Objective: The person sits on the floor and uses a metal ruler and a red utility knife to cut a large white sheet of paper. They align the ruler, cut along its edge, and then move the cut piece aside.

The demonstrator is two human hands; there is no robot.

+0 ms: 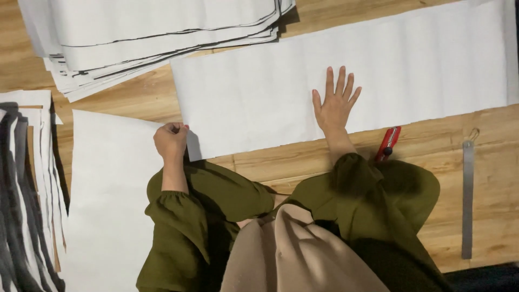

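One long paper sheet (346, 81) lies flat under my open right hand (334, 105); my left hand (171, 139) is closed, pinching its corner, finished stack (157, 38) just above it.

There is one view only, from a camera worn on the person's head. It looks almost straight down past the olive-green sleeves (184, 227) and the lap onto a wooden floor (303, 162). It sits close: the person's own body fills the lower middle of the frame, and both forearms reach up into it from below. The far edge of the view cuts off a stack of white sheets (162, 38) at top left and a long white sheet (421, 65) at top right. No second view overlaps it.
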